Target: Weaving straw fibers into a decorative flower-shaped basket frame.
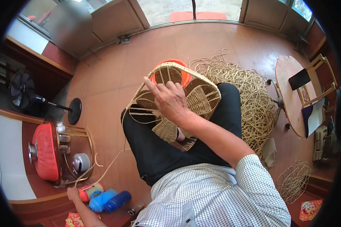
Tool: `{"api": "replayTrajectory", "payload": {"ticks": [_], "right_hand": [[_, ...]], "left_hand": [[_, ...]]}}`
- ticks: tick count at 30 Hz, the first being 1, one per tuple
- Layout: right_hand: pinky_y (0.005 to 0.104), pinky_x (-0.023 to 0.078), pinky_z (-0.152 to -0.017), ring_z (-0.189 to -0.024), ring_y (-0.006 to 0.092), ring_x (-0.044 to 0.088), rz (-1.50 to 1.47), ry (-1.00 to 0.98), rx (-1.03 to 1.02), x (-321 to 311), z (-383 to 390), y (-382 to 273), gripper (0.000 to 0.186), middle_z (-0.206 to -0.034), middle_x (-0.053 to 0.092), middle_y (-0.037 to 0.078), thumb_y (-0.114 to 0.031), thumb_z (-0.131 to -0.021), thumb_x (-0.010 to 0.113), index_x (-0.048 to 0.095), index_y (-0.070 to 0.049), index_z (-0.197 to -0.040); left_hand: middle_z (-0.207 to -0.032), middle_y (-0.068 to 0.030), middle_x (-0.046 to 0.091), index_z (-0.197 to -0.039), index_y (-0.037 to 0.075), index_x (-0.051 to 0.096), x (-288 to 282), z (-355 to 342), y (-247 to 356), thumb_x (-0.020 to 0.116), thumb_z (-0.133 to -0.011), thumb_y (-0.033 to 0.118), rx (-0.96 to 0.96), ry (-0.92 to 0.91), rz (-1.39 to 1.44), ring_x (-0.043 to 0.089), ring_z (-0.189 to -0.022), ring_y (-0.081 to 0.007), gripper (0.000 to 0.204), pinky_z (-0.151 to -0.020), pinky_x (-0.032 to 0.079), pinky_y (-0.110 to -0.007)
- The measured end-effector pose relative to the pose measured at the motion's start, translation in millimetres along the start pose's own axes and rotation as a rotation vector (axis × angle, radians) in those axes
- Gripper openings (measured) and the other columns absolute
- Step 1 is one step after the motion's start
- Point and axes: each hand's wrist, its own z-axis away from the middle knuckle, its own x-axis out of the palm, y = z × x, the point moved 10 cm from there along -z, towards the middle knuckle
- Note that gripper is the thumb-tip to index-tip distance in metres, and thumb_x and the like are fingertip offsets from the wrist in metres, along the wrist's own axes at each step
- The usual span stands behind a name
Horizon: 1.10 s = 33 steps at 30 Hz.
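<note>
Two bare hands are well apart: the right hand (168, 97) lies over the mouth of a partly woven straw-coloured basket (198, 101), while the left hand (73, 193) is stretched far out behind and to the left of it. The left fingers are closed on a strand of pale cord (111, 163) that runs from them toward the near left side of the basket. The right index finger reaches forward to the rim, the others bend over the opening; whether they pinch anything underneath, I cannot tell. Directly below the right hand, the basket sits between the black-trousered legs (147, 151). Beyond that hand is an orange bucket (186, 77), and to its right a large heap of cord (255, 106). Just right of the left hand lie a light-blue jug (102, 199) and a dark-blue bottle (117, 201); ahead of it is a metal pot (80, 163).
</note>
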Motion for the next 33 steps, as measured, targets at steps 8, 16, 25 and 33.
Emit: {"api": "replayTrajectory", "payload": {"ticks": [8, 16, 25, 33], "right_hand": [[0.0411, 0.046, -0.082, -0.092, 0.0244, 0.062, 0.001, -0.147, -0.005, 14, -7, -5, 0.083, -0.097, 0.069, 0.004, -0.005, -0.089, 0.068, 0.046, -0.012, -0.168], [0.0392, 0.051, -0.079, -0.086, 0.0211, 0.064, -0.234, -0.084, 0.062, -3, -3, -2, 0.074, -0.097, 0.064, 0.006, -0.008, -0.097, 0.072, 0.048, -0.013, -0.166], [0.0206, 0.038, -0.063, -0.072, 0.0034, 0.045, -1.186, -0.180, 0.645, -11, 46, 94, 0.029, -0.088, 0.055, -0.006, -0.014, -0.113, 0.060, 0.061, -0.006, -0.141], [0.0191, 0.040, -0.063, -0.071, 0.0032, 0.048, -1.014, -0.102, 0.683, -72, 48, 152, 0.025, -0.086, 0.064, -0.003, -0.023, -0.120, 0.053, 0.069, -0.004, -0.126]], "left_hand": [[-0.104, -0.0289, 0.076, -0.096, 0.000, 0.077, 7, 123, 190, 0.067, -0.102, 0.040, 0.485, -0.102, 0.290, 0.072, -0.102, -0.0512, 0.042, -0.089, 0.054, -0.062], [-0.088, -0.0223, 0.069, -0.095, -0.002, 0.070, -196, 266, 381, 0.069, -0.105, 0.023, 0.790, -0.171, 1.020, 0.069, -0.083, -0.0387, 0.027, -0.077, 0.054, -0.047], [-0.104, -0.0117, 0.072, -0.109, 0.003, 0.074, -342, 385, 502, 0.075, -0.098, 0.003, 1.240, 0.130, 1.535, 0.072, -0.096, -0.0309, 0.011, -0.085, 0.059, -0.041], [-0.098, -0.0091, 0.071, -0.109, 0.007, 0.073, -355, 412, 551, 0.077, -0.095, 0.004, 1.413, 0.346, 1.367, 0.070, -0.095, -0.0306, 0.015, -0.085, 0.059, -0.044]]}}
